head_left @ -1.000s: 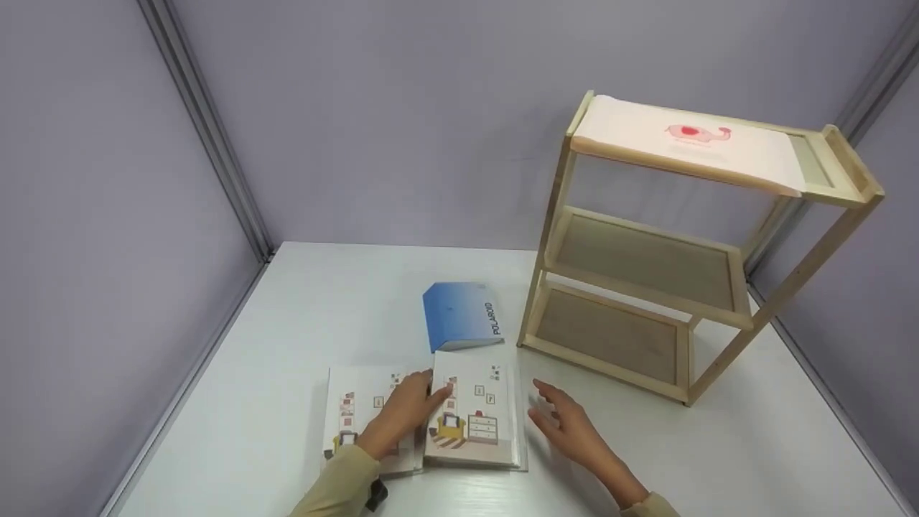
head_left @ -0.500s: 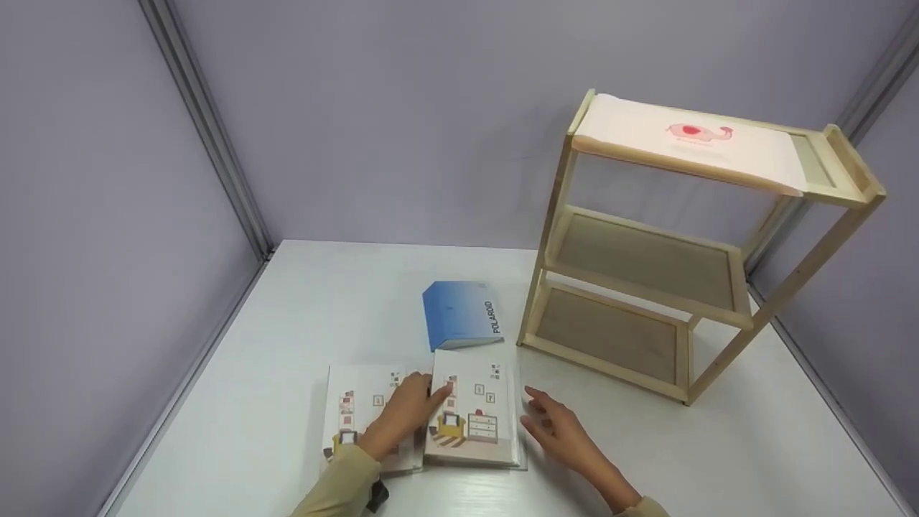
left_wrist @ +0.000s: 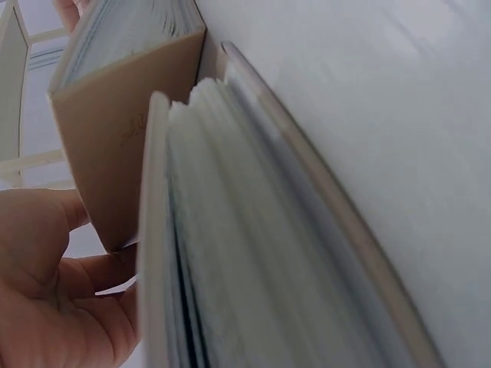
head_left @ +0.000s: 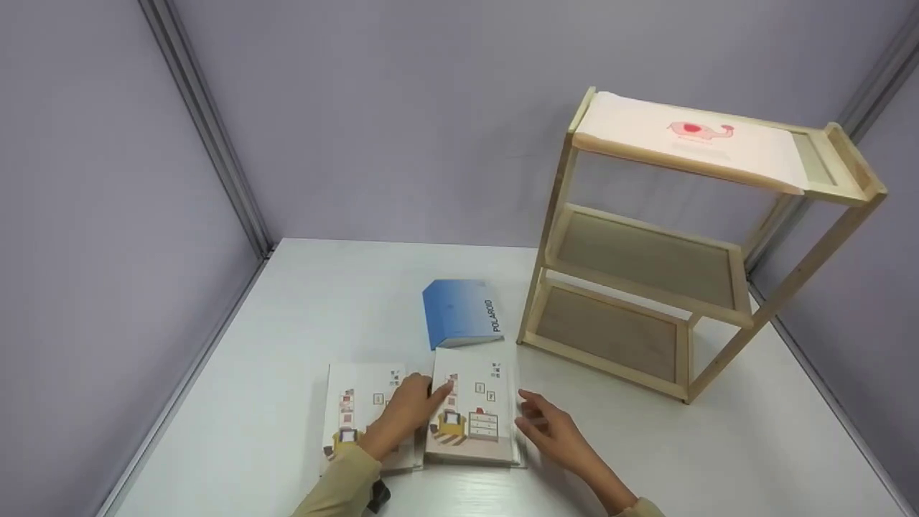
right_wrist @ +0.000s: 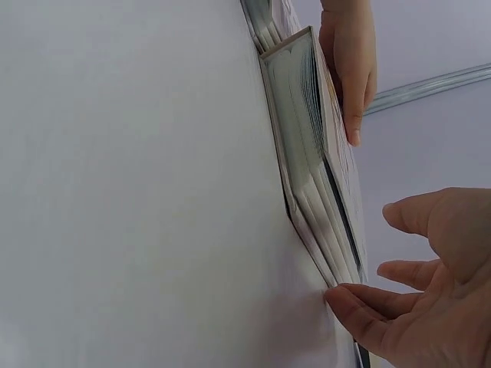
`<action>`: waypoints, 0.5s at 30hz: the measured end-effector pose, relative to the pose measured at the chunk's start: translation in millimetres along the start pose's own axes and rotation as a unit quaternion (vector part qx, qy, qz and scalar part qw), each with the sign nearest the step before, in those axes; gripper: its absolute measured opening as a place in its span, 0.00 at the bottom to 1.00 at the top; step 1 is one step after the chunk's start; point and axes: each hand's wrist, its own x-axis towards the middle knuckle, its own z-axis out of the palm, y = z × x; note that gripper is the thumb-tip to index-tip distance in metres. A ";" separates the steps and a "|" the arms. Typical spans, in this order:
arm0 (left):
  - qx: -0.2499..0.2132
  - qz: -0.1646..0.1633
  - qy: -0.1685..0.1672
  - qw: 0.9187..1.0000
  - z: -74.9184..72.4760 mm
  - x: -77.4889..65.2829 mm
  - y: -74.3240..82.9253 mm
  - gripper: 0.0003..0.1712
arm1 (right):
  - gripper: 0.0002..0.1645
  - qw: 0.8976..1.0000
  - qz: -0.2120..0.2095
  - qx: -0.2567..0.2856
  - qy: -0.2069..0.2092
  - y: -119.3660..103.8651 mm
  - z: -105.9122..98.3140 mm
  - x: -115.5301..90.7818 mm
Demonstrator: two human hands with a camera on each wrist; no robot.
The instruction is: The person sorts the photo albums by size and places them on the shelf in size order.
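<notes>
A thick white photo album point(head_left: 470, 431) with a drawn yellow armchair and dresser on its cover lies on the table. My left hand point(head_left: 406, 413) grips its spine side, thumb on the cover and fingers at the spine edge. In the left wrist view the pinkish spine point(left_wrist: 107, 146) stands beside the fingers. My right hand point(head_left: 556, 434) is at the album's open-page side, fingertips right at the lower cover edge and thumb apart from it. A matching second album point(head_left: 359, 380) lies to the left, partly hidden beneath my left forearm.
A blue "POLAROID" album point(head_left: 459, 312) lies just behind the right white album. At the right stands a three-tier wooden shelf point(head_left: 646, 294) with an elephant-print cloth point(head_left: 689, 140) over its top. Grey-lilac walls point(head_left: 402, 129) enclose the white table point(head_left: 316, 301).
My right hand has moved left, from apart from the album to its page edge. My left hand has kept its place on the spine side.
</notes>
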 end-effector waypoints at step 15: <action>-0.093 -0.038 -0.035 0.994 1.1 -2.4 2.8 0.26 | 0.30 0.985 0.110 0.137 -0.001 -3.1 2.4 0.5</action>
